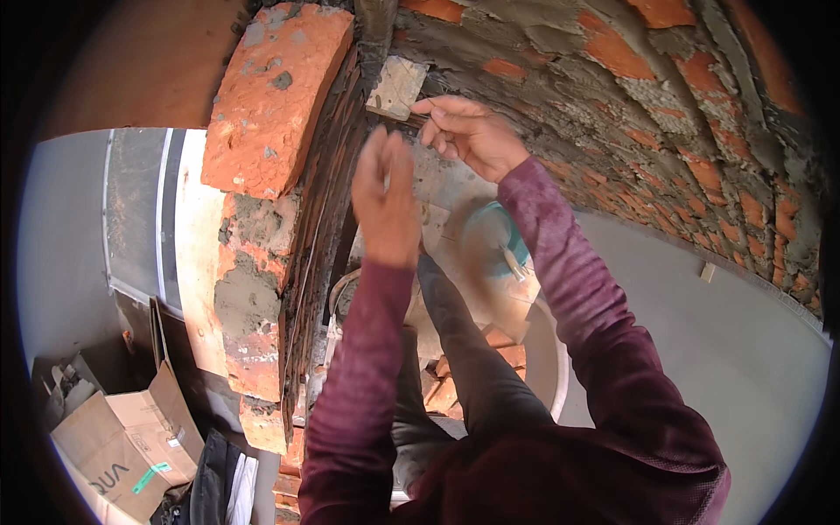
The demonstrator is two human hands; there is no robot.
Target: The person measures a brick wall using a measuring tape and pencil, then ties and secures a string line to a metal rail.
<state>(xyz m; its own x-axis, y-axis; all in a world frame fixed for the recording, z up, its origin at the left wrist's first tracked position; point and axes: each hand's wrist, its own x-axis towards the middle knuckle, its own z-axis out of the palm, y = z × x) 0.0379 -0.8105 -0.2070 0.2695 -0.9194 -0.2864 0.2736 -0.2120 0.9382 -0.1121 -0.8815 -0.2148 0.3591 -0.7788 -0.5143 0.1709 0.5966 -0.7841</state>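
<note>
My maroon sleeves rise from six o'clock. Below them, near five o'clock of my left wrist, a white bucket holds broken brick pieces, and a teal tub sits just beyond it. My left hand is raised at the centre, fingers straight and close together; whether it grips anything I cannot tell. My right hand, up at one o'clock from the left and apart from it, has its fingertips pinched at the edge of a pale stone chip set in the wall joint at twelve o'clock. At ten o'clock stands the brick pier, smeared with grey mortar. At seven o'clock, far down, lie cardboard boxes.
</note>
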